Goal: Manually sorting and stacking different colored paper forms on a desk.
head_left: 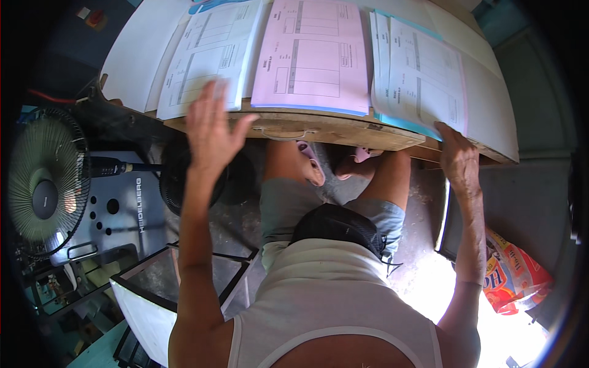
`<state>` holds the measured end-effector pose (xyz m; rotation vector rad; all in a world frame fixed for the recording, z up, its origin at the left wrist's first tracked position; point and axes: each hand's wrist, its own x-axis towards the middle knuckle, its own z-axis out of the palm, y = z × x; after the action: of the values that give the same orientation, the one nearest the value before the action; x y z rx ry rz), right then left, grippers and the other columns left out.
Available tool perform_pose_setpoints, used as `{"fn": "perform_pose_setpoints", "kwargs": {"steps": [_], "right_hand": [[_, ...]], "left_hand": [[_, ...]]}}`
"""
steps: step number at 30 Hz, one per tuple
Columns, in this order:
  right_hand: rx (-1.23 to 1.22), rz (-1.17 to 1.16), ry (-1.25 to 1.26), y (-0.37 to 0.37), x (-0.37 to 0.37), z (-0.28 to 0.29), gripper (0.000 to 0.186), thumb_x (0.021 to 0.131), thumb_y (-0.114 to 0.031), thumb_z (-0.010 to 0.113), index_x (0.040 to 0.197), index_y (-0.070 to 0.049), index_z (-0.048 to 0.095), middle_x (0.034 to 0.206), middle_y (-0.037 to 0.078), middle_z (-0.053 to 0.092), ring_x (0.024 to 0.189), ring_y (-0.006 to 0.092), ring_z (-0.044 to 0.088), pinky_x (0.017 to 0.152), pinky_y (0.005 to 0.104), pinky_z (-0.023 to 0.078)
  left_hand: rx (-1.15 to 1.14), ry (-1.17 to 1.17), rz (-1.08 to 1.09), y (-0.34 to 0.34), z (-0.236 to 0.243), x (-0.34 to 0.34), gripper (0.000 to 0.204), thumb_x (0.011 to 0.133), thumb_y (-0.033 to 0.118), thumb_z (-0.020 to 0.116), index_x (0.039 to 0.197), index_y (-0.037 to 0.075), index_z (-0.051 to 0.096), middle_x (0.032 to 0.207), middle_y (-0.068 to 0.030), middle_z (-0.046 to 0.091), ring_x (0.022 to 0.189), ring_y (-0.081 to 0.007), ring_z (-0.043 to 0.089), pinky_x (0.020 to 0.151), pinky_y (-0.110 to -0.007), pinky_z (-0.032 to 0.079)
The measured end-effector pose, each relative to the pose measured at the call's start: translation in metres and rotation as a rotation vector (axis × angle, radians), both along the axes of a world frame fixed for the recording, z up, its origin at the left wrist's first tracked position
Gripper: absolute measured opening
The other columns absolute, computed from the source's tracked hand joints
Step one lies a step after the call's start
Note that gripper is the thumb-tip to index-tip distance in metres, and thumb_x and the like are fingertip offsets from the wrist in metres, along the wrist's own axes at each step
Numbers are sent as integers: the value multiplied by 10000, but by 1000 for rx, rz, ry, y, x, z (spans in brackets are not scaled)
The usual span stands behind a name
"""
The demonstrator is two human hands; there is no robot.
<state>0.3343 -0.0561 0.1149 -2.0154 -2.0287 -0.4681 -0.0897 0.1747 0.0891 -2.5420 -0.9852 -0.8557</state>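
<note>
Three stacks of printed forms lie side by side on the table: white forms (pixel 211 49) at left, pink forms (pixel 313 58) in the middle, and white forms over blue sheets (pixel 417 80) at right. Above the near edge of the left stack is my left hand (pixel 211 132), its fingers stretched and the thumb apart, slightly blurred, with nothing in it. My right hand (pixel 460 161) is at the near right corner of the right stack, fingers bent and closed on the sheets' corner. Its thumb is hard to make out.
The wooden table (pixel 129 67) has a drawer front with a metal handle (pixel 284 135). A standing fan (pixel 46 184) is at left, near a white-sided, black-framed box (pixel 144 306). A red and orange plastic bag (pixel 515 276) lies at lower right. My legs reach under the table.
</note>
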Motion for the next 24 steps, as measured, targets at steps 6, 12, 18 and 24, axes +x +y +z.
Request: {"fn": "perform_pose_setpoints", "kwargs": {"steps": [6, 12, 18, 24], "right_hand": [[-6, -102, 129, 10, 4, -1, 252, 919, -19, 612, 1164, -61, 656, 919, 188, 723, 809, 353, 715, 727, 440, 567], [-54, -293, 339, 16, -6, 22, 182, 961, -76, 617, 1129, -30, 668, 846, 209, 700, 771, 373, 692, 695, 420, 541], [128, -304, 415, 19, 18, 16, 266, 960, -119, 622, 1202, -15, 656, 899, 191, 712, 870, 351, 673, 846, 411, 508], [206, -352, 719, 14, 38, 15, 349, 953, -138, 632, 1278, -10, 644, 1097, 140, 728, 1044, 242, 648, 960, 381, 466]], "left_hand": [[175, 306, 102, 28, -14, -104, 355, 939, 253, 694, 1242, 68, 675, 1268, -84, 685, 1184, -256, 630, 981, -497, 455], [-39, -314, -88, 27, 18, -13, 356, 868, -48, 671, 1200, 79, 694, 951, -108, 744, 830, -258, 727, 716, -343, 583], [87, 66, -227, 22, 6, 103, 561, 815, -50, 673, 1343, 134, 626, 1167, -133, 690, 877, -240, 717, 736, -358, 635], [78, 458, -402, 6, -5, 129, 351, 880, 111, 635, 1215, 11, 665, 1261, -72, 646, 1108, -244, 631, 970, -442, 553]]}}
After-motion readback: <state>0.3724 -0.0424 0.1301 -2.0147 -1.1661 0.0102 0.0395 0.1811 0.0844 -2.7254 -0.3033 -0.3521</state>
